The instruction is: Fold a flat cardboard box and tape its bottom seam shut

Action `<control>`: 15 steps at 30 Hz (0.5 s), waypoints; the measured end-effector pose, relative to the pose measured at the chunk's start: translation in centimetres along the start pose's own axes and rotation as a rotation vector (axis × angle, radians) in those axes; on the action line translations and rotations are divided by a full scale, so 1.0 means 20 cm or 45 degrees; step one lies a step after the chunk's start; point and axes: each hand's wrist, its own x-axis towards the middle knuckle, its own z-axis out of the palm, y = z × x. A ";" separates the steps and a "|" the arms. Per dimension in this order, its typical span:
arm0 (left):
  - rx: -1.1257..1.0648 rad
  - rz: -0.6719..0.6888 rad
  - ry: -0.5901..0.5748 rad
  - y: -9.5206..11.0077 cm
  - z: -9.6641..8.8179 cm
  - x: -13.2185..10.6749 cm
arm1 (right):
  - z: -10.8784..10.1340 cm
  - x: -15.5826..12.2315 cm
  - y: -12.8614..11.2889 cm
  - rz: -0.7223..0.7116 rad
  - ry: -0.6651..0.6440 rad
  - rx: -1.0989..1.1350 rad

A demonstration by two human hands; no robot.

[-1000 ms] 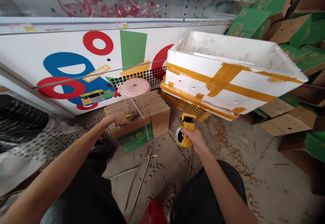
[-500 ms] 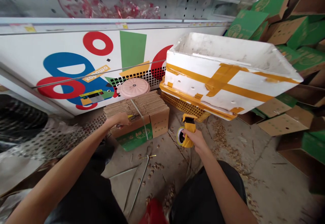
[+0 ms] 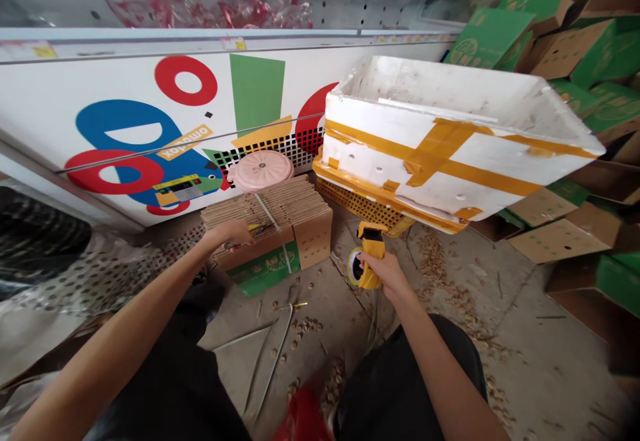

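At the far left, a sheet of dotted clear plastic (image 3: 75,281) lies crumpled on the floor. The left hand (image 3: 227,234) is closed around a pair of yellow-handled cutters (image 3: 257,229), resting on a bundle of flat cardboard boxes (image 3: 265,211) that sits on the floor. A white plastic strap (image 3: 265,212) runs across the bundle, close to the cutters (whether the blades are on the strap is hidden from this view). If the strap is under tension and gets cut, it could spring back at the hand, and the bundle could loosen and fan out. A pink round lid (image 3: 260,170) rests just behind the bundle and could slide if the boxes shift.

A loose strap (image 3: 277,361) and scattered nutshells (image 3: 305,326) on the floor could catch or roll under a foot. The right hand (image 3: 386,273) is closed around the grip of a yellow tape gun (image 3: 371,247) loaded with a roll of tape (image 3: 354,266). Just beyond it, a white foam box (image 3: 450,141) patched with yellow tape sits tilted on a yellow plastic crate (image 3: 360,204), overhanging its edge, so a bump could tip it. Green-and-brown cardboard boxes (image 3: 565,227) lie heaped at the far right.
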 end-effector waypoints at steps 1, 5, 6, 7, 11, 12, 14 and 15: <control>-0.001 0.001 -0.001 0.00 0.00 0.00 | 0.00 0.00 0.00 0.001 -0.001 -0.003; -0.002 0.010 -0.019 -0.01 0.01 0.00 | 0.00 -0.01 -0.01 0.009 0.008 -0.013; 0.003 0.013 -0.016 -0.02 0.01 0.00 | -0.01 -0.02 -0.02 0.009 0.009 -0.012; 0.009 0.015 -0.011 -0.02 0.01 0.00 | -0.01 -0.02 -0.02 0.008 0.009 -0.012; 0.028 0.005 -0.005 -0.03 0.00 0.01 | -0.01 -0.05 -0.04 0.002 0.007 -0.022; 0.032 0.002 -0.008 -0.03 -0.01 0.01 | -0.01 -0.05 -0.05 0.002 0.005 -0.026; 0.037 -0.007 -0.011 -0.04 -0.01 0.02 | -0.02 -0.06 -0.05 0.002 -0.002 -0.030; 0.036 -0.014 -0.012 -0.04 -0.01 0.02 | -0.02 -0.06 -0.06 0.001 -0.005 -0.029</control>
